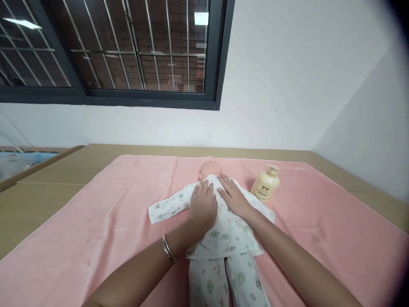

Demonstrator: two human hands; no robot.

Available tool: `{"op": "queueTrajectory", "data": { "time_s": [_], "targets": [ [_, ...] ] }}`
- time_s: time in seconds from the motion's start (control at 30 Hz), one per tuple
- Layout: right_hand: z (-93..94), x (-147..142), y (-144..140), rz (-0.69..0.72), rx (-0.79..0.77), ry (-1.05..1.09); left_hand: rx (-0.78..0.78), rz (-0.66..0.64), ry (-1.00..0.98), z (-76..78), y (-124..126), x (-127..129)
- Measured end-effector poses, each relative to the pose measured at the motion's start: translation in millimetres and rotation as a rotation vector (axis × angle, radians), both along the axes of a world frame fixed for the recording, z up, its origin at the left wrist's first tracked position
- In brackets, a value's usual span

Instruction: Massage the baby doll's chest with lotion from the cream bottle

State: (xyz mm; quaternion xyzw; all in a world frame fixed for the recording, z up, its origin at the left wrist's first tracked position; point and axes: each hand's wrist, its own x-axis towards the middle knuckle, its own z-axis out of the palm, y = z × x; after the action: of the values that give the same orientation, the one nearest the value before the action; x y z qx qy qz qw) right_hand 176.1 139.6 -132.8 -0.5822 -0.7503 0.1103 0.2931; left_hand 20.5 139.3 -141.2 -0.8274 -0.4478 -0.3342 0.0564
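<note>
A baby doll [211, 169] lies on the pink sheet, its bald head toward the wall and no facial features showing. It wears a white printed top [228, 241] and matching trousers [209, 279], with one sleeve stretched out to the left. My left hand [204, 204] rests flat on the left side of the top's upper part, fingers stretched toward the head. On the right shoulder area lies my right hand [234, 198], its fingers extended and the thumb apart. Neither hand grips anything. A silver bracelet [168, 248] circles my left wrist.
A cream pump bottle [266, 184] stands tilted in view to the right of the doll, close to its right sleeve. The pink sheet [128, 221] covers most of the wooden table [57, 179]. Behind are a white wall and a barred window [143, 51].
</note>
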Motion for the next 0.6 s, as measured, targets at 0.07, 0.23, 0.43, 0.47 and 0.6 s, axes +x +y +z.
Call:
{"op": "queueTrajectory", "data": {
  "time_s": [0.07,0.23,0.43,0.47,0.6],
  "targets": [
    [0.7,-0.9,-0.9,-0.029,0.003,-0.021,0.014,-0.029,0.033,1.0,-6.6,1.1],
    [13.5,-23.8,-28.4,-0.147,-0.022,-0.127,-0.198,-0.018,-0.066,5.6,11.8,-9.3],
    [27.9,-31.3,-55.9,-0.06,-0.142,-0.189,-0.308,-0.058,-0.159,9.2,36.7,-17.3],
    [26.0,-30.8,-57.2,-0.058,-0.129,-0.185,-0.287,-0.056,-0.151,9.2,34.8,-16.6],
    [14.1,-28.3,-52.0,-0.018,-0.024,-0.102,-0.143,-0.02,-0.059,8.9,16.6,-10.7]
  ]
}}
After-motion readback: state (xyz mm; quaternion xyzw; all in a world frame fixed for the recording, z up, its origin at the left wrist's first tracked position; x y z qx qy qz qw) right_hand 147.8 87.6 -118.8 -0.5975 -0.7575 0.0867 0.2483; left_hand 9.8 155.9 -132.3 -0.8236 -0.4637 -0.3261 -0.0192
